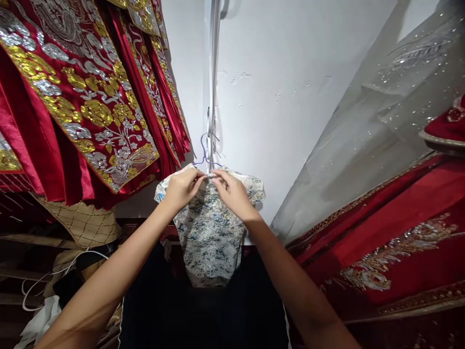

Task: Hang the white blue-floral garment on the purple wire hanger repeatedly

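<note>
A short-sleeved dress (211, 242) with a blue-grey floral pattern hangs in front of me on a purple hanger (204, 150). At its neckline my left hand (184, 186) pinches the collar from the left side. My right hand (230, 190) pinches the same collar from the right, with the fingertips of both hands almost meeting at the centre. The small part between the fingertips is too fine to make out. The hanger's hook rises above the collar, beside a white vertical strip (214, 58) on the wall.
Red garments (98, 106) with gold and silver embroidery hang at the left. A sheer sequinned white cloth (363, 131) and red beaded garments (392, 232) fill the right. White cable (32, 308) and slatted shelves (22, 271) lie low on the left. Behind the dress stands a white wall (283, 63).
</note>
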Motion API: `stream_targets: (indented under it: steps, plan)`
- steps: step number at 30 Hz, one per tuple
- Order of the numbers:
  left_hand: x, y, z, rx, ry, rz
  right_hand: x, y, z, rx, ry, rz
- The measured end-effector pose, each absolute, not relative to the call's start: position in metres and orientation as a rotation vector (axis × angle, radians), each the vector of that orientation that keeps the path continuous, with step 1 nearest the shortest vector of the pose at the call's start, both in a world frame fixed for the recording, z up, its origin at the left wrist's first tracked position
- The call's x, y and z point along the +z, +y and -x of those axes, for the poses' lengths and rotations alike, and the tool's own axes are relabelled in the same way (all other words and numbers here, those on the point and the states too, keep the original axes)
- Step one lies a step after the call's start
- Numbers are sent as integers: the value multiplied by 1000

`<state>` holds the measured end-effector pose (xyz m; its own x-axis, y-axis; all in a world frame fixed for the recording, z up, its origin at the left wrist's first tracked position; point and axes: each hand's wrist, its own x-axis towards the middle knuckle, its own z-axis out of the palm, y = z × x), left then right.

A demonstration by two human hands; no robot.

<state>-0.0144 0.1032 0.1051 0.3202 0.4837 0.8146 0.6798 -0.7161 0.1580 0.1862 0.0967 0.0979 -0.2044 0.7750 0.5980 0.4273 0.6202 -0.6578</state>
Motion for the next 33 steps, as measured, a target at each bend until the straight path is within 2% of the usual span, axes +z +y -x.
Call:
stream_targets:
  steps: [3,10,17,20,23,26,30,33]
  plan:
    - [94,107,21,-1413,-1042,2335,107,111,-171,280,-1939,991]
    - [51,99,6,-1512,-1071,2353,86,109,-150,365,-1735,938]
    - [-2,78,-8,-1224,-1218,2718,111,121,-182,521,-1357,801]
    - [10,81,-2,-1415,-1296,2607,121,114,-216,570,-1366,783]
    - [42,105,6,-1673,-1466,2224,119,92,-248,592,-1434,807]
    - [65,142,14,-1686,-1726,2043,108,72,-276,767,-1368,751]
    - [63,174,30,-1769,-2103,2264,73,73,-309,949,-1063,649]
    - [50,172,45,-1894,-2157,2341,28,89,-320,985,-750,653]
